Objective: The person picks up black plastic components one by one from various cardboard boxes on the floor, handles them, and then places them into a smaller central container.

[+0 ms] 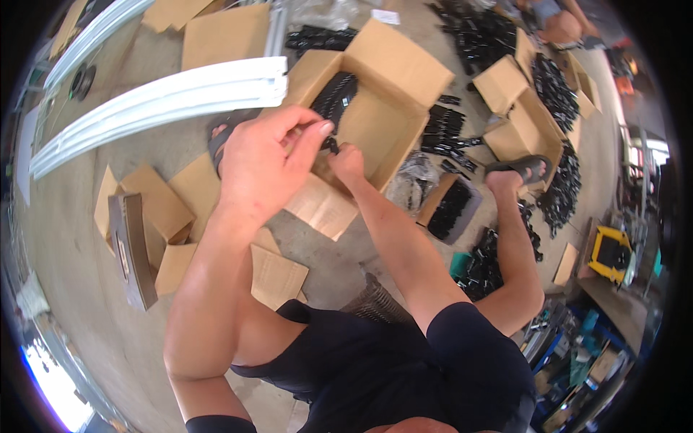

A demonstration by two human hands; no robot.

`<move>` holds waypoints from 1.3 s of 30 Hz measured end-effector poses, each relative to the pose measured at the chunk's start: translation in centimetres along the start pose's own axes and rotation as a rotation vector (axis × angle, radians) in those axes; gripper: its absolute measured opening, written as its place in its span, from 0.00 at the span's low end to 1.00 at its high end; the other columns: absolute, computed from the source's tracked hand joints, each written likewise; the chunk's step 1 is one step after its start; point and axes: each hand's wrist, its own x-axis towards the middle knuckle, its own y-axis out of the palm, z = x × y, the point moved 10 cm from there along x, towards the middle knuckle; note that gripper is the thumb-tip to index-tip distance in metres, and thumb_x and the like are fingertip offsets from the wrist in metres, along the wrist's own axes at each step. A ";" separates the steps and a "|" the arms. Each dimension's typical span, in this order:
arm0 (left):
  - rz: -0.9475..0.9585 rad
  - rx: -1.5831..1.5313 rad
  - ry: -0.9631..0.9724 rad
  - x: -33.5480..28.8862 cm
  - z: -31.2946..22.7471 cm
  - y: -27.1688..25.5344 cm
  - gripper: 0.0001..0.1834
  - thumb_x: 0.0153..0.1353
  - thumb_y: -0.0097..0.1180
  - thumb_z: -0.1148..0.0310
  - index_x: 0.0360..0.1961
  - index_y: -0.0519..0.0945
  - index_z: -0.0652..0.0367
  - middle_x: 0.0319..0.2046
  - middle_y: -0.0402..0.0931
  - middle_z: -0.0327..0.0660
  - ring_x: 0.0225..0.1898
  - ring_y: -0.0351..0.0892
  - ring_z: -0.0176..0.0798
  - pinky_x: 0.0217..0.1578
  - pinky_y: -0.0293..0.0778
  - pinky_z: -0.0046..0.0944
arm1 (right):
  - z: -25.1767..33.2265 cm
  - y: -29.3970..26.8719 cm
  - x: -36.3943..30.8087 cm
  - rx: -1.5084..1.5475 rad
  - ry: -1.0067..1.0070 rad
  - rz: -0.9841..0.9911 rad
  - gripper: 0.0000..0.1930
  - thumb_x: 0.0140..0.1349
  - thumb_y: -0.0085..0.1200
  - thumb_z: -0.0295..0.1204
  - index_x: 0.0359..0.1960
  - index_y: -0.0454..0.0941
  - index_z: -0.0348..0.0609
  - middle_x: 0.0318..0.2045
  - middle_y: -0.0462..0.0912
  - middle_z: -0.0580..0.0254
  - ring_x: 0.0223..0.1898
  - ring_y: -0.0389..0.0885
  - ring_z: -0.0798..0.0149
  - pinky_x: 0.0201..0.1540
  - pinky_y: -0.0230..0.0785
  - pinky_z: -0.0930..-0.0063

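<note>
My left hand [266, 159] is raised over the near left edge of an open cardboard box [382, 115], thumb and fingers drawn together. What sits between its fingertips, if anything, is hidden. Just right of it, my right hand [347, 162] is closed around a small black part [330, 145], which sticks out toward the left fingertips. I cannot tell whether the left hand touches it. Inside the box, a row of black parts [336, 95] lies stacked along the left side, and bare cardboard shows to the right of it.
White metal profiles [166, 101] reach in from the left. Loose black parts [476, 40] lie in heaps on the right, around another open carton [530, 123] and a small filled box [451, 208]. Flattened cardboard [166, 209] lies at left. Another person [559, 25] is at the upper right.
</note>
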 end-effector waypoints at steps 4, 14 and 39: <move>0.078 0.180 -0.059 0.2 1.2 2.0 0.14 0.64 0.64 0.61 0.43 0.85 0.60 0.30 0.85 0.43 0.32 0.84 0.40 0.37 0.78 0.37 | -0.2 -3.5 -3.6 0.458 0.127 0.266 0.10 0.57 0.64 0.31 0.32 0.82 0.36 0.23 0.84 0.50 0.25 0.84 0.57 0.29 0.76 0.64; 0.739 -0.859 -0.037 -6.3 -9.6 13.0 0.37 0.70 0.54 0.45 0.69 0.67 0.62 0.64 0.71 0.47 0.58 0.76 0.40 0.54 0.75 0.41 | 6.6 -26.4 -20.2 1.317 -0.036 0.813 0.05 0.66 0.62 0.29 0.36 0.78 0.44 0.27 0.80 0.68 0.24 0.77 0.73 0.27 0.68 0.78; 0.300 -1.200 -0.612 -11.6 -5.3 25.5 0.25 0.70 0.54 0.42 0.41 0.77 0.56 0.28 0.77 0.37 0.34 0.79 0.35 0.39 0.77 0.40 | -0.7 -33.4 -23.0 0.749 -0.408 0.124 0.14 0.68 0.55 0.22 0.52 0.74 0.29 0.34 0.81 0.63 0.37 0.78 0.73 0.40 0.72 0.77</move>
